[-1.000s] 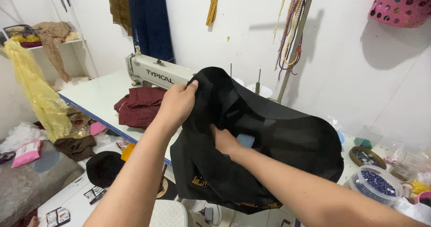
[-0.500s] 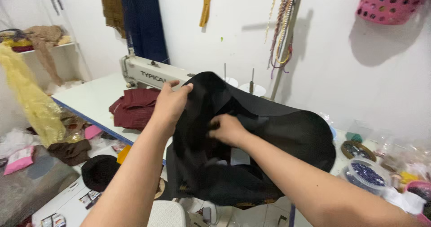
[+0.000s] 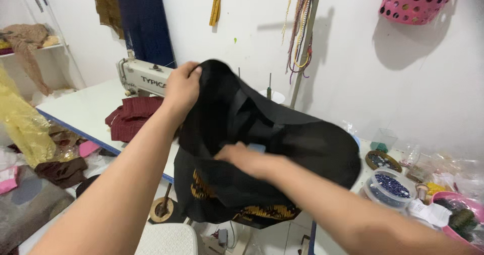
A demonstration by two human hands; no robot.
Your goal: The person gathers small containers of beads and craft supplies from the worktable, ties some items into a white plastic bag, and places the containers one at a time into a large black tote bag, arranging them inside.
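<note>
The right hand (image 3: 242,156) lies against the folds of a black garment (image 3: 302,144) with gold embroidery along its lower edge, though blur keeps me from telling whether its fingers grip the cloth, while the left hand (image 3: 182,86) is clenched on the garment's upper edge, holding it up above the white sewing table (image 3: 85,111). Behind lie a folded maroon cloth (image 3: 128,121) and a cream sewing machine (image 3: 141,76), with a tub of dark beads (image 3: 388,187) to the right.

My small home tailoring workshop, cream industrial sewing machine (image 3: 141,76) on my white desk (image 3: 85,111), folded maroon striped cloth (image 3: 132,119) beside it, bead strings (image 3: 301,33) on the wall, clear tubs of dark blue beads (image 3: 388,185), fabric scraps on the floor (image 3: 60,170)
</note>
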